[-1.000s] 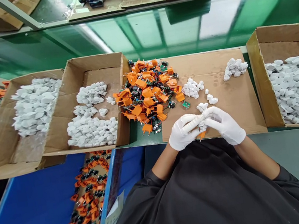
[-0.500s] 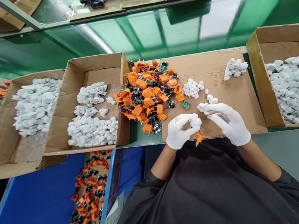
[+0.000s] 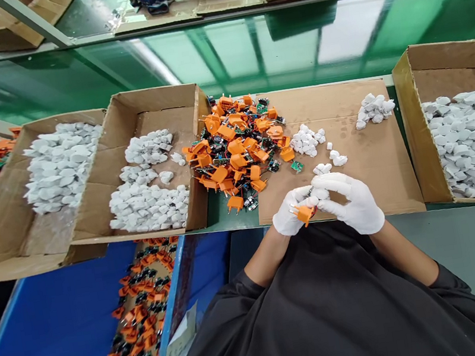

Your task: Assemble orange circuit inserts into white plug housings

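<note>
Green glossy desk (image 3: 210, 62) here, with a flat cardboard sheet (image 3: 371, 169) on it and a shelf running above. Only got the head view. Count so far: two white-gloved hands, one orange plug assembly (image 3: 304, 214) held at the front edge of the sheet, one white piece (image 3: 320, 193) beside it. Three open cardboard boxes of white bits sit along the desk, two left, one right; way too many bits to count. One loose green circuit board (image 3: 296, 166) lies next to the big orange plug pile (image 3: 237, 148). Plug's bright orange, pins out, reddish wires showing. Left hand (image 3: 287, 213) has a grip on the plug assembly, right hand (image 3: 354, 203) pinches the white piece. Grey floor (image 3: 465, 250) with yellow lines at right, blue bin (image 3: 54, 327) lower left.
</note>
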`<state>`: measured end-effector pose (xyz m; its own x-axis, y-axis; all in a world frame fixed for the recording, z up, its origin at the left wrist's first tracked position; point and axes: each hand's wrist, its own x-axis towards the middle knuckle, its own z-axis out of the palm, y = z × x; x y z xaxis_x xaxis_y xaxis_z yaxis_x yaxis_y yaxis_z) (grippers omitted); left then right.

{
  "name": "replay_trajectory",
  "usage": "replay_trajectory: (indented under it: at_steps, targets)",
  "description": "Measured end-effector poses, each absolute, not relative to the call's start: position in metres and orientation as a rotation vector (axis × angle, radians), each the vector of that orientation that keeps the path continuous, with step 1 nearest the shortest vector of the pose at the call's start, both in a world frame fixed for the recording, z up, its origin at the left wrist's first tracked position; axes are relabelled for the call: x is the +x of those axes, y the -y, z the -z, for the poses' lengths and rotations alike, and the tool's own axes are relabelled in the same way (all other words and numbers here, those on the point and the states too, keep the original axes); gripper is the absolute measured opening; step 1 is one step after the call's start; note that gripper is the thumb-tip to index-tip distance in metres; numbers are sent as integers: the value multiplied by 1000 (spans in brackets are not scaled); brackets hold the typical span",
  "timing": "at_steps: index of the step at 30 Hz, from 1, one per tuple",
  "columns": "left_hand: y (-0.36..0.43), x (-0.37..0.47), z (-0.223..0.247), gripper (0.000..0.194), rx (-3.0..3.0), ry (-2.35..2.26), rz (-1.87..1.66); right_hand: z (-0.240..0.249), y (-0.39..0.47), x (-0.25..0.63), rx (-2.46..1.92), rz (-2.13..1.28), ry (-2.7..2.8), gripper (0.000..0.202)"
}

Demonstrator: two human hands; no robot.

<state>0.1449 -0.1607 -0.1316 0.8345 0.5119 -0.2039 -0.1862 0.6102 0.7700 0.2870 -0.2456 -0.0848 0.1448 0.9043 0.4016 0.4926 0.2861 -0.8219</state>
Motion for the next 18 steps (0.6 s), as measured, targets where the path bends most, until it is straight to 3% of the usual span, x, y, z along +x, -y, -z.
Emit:
replay_trajectory:
  at_steps: [5, 12, 18]
  targets:
    - [160, 140, 124, 48, 953, -445, -433, 84, 247, 280, -1276, -966, 1149, 41]
    - [153, 134, 118, 36, 1818, -343, -1060, 85, 251, 275, -1167, -1130, 862, 34]
    - [150, 133, 110, 43, 2046, -211, -1122, 83, 251, 277, -951, -1438, 743, 36]
